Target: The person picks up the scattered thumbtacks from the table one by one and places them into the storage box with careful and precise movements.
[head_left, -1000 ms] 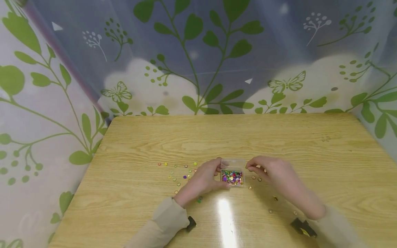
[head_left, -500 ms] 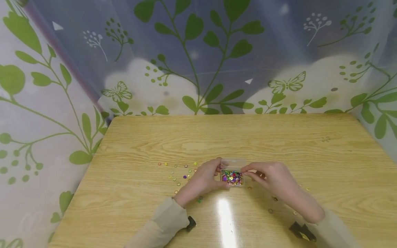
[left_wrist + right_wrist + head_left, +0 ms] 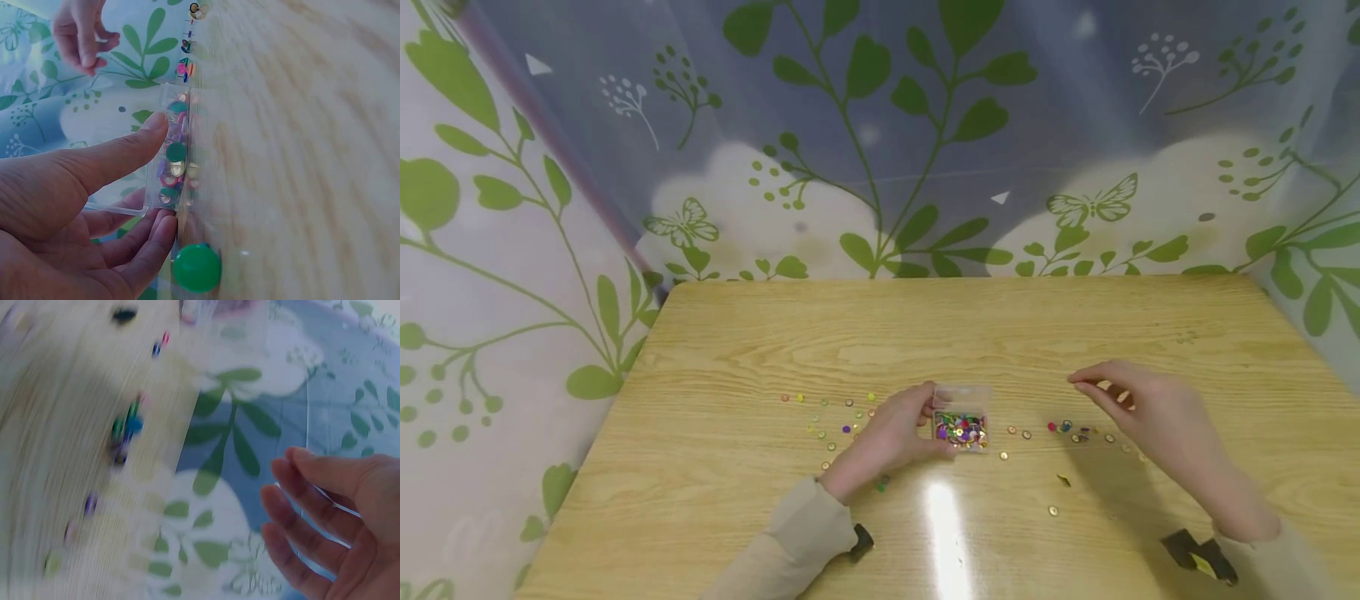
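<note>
A small clear plastic box (image 3: 966, 393) stands on the table with its lid raised, full of coloured thumbtacks (image 3: 961, 430). My left hand (image 3: 897, 431) grips it from the left, the thumb along its near side and the fingers behind, as the left wrist view also shows. In that view a green thumbtack (image 3: 197, 267) lies close to the fingertips. Up over the table to the right, my right hand (image 3: 1168, 421) has thumb and index tips close together. I see nothing between them in the right wrist view, where the other fingers bend loosely.
Loose thumbtacks (image 3: 1066, 427) lie scattered right of the box, below the right hand. More thumbtacks (image 3: 822, 435) are spread to the left of the left hand. The wooden table (image 3: 850, 333) ends at a leaf-patterned curtain (image 3: 925, 167) at the back.
My right hand reached the box's right edge half a second ago and has since moved right and up, away from it. The left hand stays on the box.
</note>
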A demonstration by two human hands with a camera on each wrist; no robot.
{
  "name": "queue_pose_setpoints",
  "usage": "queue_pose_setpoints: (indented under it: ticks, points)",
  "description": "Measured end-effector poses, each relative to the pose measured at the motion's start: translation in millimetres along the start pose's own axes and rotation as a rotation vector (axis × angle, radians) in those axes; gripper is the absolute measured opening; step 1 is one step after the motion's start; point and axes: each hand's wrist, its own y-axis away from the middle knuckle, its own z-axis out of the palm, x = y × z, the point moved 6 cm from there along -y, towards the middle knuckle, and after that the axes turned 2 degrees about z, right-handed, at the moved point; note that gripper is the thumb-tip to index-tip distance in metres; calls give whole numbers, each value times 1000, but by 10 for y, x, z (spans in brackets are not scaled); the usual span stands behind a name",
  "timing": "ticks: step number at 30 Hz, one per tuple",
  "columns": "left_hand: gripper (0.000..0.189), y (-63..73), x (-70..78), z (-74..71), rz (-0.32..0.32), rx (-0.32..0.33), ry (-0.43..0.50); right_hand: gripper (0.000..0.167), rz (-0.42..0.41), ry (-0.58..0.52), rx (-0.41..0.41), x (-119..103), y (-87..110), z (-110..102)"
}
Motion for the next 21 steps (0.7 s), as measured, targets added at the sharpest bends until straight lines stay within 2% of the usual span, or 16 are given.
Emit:
queue_pose_setpoints:
  ticks: [2, 4, 9, 11, 14, 21]
  points:
    - [59, -1, 2, 1, 1, -2, 5, 24, 31, 43, -26, 100, 43, -44]
    - [60, -3, 3, 3, 1, -3, 10, 21, 69, 71, -93, 189, 89, -44]
    - [59, -7, 2, 1, 3, -2, 2, 13, 200, 91, -391, 393, 240, 107]
    - [59, -6, 0, 0, 4, -2, -3, 12, 229, 83, -484, 448, 300, 176]
    - [59, -9, -5, 4, 5, -1, -1, 11, 239, 62, -539, 490, 362, 245]
    - [58, -10, -15, 6, 7, 1, -5, 12, 266, 29, -568, 561, 422, 333]
